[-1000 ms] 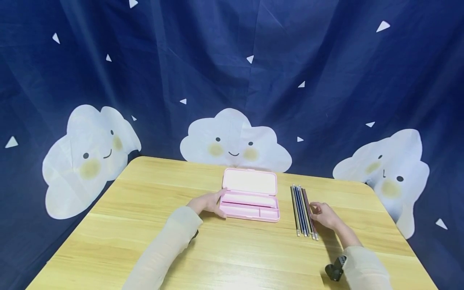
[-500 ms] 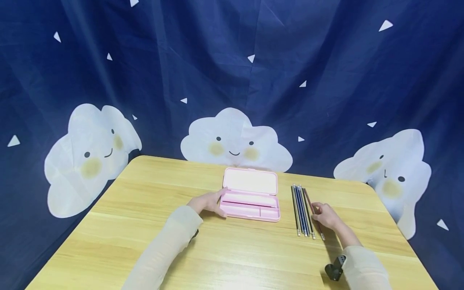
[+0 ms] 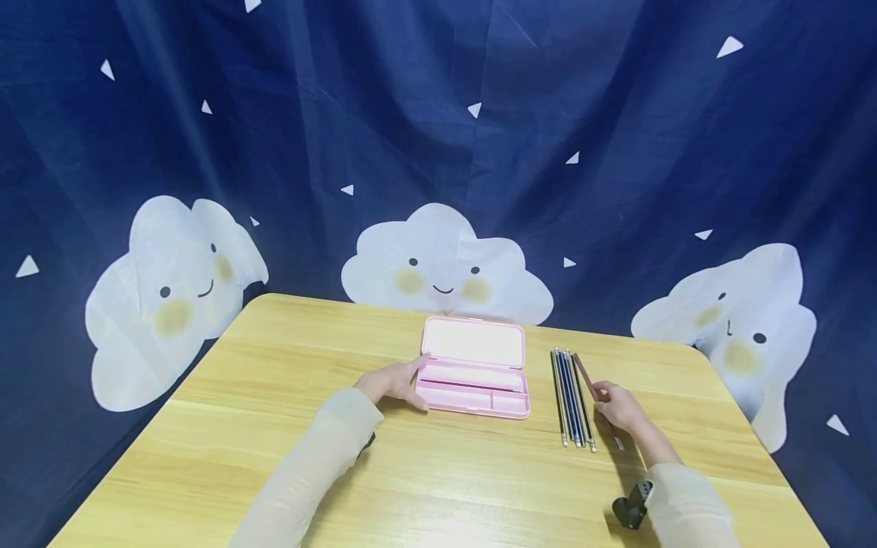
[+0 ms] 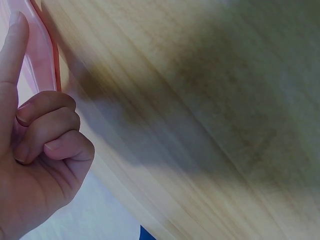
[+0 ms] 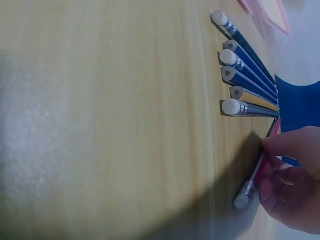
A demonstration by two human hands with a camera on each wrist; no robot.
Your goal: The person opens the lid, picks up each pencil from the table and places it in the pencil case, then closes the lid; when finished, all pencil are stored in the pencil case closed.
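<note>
At the right of the head view, the right hand (image 3: 619, 407) pinches a red pencil (image 3: 587, 373) between thumb and fingers near mid-length, a spot that should balance it well. Left of centre in that frame, the left hand (image 3: 393, 382) grips the left end of a pink pencil case (image 3: 454, 397) between thumb and fingers; light pressure is probably enough to steady it. Drawing one pencil apart seems the step in hand. The red pencil slants, its white eraser (image 5: 241, 201) swung well away from the row of pencils (image 3: 570, 399), but its far end lies just beside them; whether they touch, or whether it is lifted, I cannot tell. Clearing that far end first would likely spare the nearest dark pencil (image 5: 260, 112) a roll. Farther out, the case's lid (image 3: 473, 342) lies back toward the table's (image 3: 445, 472) far edge, below a blue curtain (image 3: 411, 99) filling the upper frame.
</note>
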